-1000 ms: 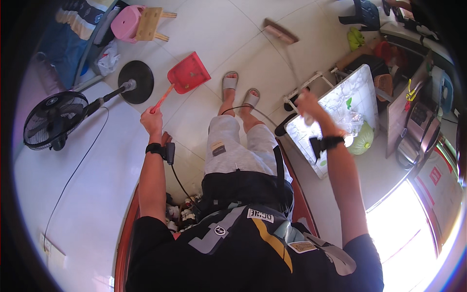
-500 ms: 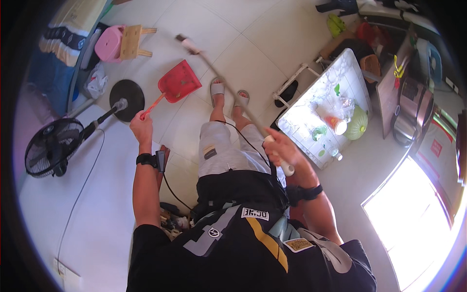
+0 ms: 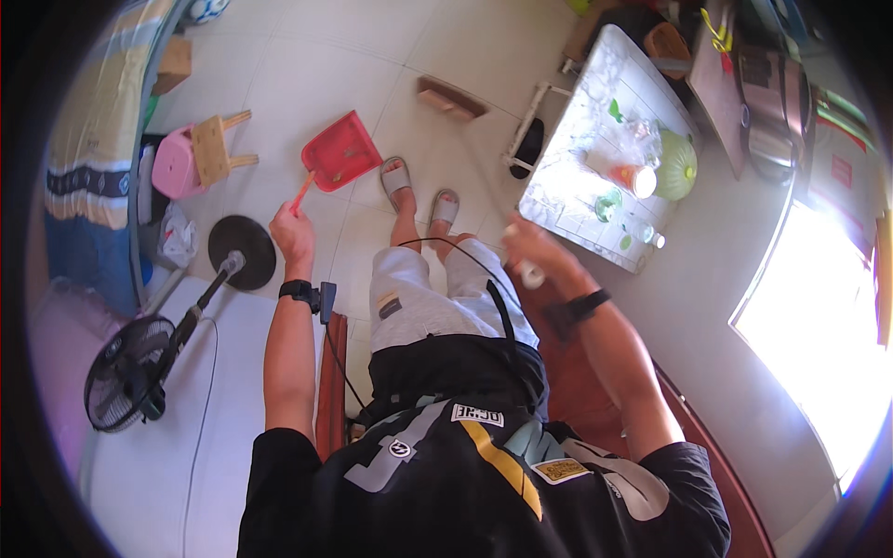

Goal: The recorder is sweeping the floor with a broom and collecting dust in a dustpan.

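Note:
A red dustpan (image 3: pixel 339 149) is held out over the tiled floor ahead of me on the left. Its orange-red handle is gripped in my closed left hand (image 3: pixel 294 237), and some small bits show in the pan. My right hand (image 3: pixel 544 253), smeared by motion, is wrapped round the upper end of a broom's pale handle. The broom's brown head (image 3: pixel 451 98) lies well forward, right of the dustpan and apart from it. Between hand and head the handle is a faint blur. Both my feet in grey slippers (image 3: pixel 397 181) stand between the two tools.
On the right stands a white marble-patterned table (image 3: pixel 567 149) with a green melon (image 3: pixel 676 167), a jar and a bottle. To the left are a black standing fan (image 3: pixel 130 372), its round base, a pink stool (image 3: pixel 175 163) and a small wooden stool (image 3: pixel 211 149). A cable crosses my legs.
The broom head has swung right, from beyond the dustpan's far left to its right side. My left hand still holds the dustpan at nearly the same place. The whole view has shifted.

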Motion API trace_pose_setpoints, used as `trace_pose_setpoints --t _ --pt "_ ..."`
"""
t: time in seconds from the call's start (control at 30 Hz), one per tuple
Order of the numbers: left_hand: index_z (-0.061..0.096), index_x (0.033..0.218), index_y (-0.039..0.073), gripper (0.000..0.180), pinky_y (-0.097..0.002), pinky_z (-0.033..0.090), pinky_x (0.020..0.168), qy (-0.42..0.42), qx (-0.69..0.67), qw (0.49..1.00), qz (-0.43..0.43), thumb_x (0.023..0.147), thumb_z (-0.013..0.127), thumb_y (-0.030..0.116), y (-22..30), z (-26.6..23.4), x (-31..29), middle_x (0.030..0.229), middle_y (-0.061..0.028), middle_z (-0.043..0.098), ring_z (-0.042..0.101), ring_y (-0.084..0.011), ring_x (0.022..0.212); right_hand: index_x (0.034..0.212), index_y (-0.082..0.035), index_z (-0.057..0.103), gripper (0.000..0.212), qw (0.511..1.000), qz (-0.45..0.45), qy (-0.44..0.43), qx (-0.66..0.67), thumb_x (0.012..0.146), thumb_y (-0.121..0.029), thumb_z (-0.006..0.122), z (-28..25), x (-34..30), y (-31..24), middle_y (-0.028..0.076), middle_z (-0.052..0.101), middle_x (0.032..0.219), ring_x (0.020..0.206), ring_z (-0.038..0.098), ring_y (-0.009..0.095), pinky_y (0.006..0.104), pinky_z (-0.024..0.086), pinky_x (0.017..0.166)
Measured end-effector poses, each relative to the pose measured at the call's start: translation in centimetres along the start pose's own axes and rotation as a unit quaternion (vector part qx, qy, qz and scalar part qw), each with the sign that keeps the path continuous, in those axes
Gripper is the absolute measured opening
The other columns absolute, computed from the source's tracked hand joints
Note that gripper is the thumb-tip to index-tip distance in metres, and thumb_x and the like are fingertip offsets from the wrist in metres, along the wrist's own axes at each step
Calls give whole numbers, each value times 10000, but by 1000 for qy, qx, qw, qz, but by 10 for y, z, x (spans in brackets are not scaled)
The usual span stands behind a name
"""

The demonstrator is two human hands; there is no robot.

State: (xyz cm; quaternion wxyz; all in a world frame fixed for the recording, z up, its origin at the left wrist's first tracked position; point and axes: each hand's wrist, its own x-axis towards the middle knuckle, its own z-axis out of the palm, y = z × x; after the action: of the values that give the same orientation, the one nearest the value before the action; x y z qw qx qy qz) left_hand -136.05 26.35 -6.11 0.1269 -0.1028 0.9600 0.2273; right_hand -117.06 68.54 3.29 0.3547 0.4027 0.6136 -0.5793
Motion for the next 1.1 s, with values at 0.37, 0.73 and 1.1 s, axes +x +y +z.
trace_pose_setpoints --t 0.37,0.73,1.1 --pt "713 1039 -20 210 -392 549 652 -12 7 1000 -6 859 697 88 -111 -13 -11 840 -185 729 719 -302 721 1579 -66 229 745 959 53 -196 198 929 -145 583 80 -118 14 10 511 746 529 493 99 270 445 444" --pt "630 1165 -113 305 -270 592 559 41 -142 983 -109 889 658 13 -181 -34 -112 853 -169 710 704 -198 633 1439 99 373 667 994 -36 98 -24 833 -102 566 32 -128 133 173 643 726 594 665 238 387 530 557" --pt "689 1091 -72 270 -313 560 547 13 -19 997 -70 852 701 54 -230 -6 -171 805 -152 720 697 -206 593 1322 114 420 544 998 -25 -36 -53 811 -41 522 173 -126 202 198 635 669 540 667 295 415 517 468"
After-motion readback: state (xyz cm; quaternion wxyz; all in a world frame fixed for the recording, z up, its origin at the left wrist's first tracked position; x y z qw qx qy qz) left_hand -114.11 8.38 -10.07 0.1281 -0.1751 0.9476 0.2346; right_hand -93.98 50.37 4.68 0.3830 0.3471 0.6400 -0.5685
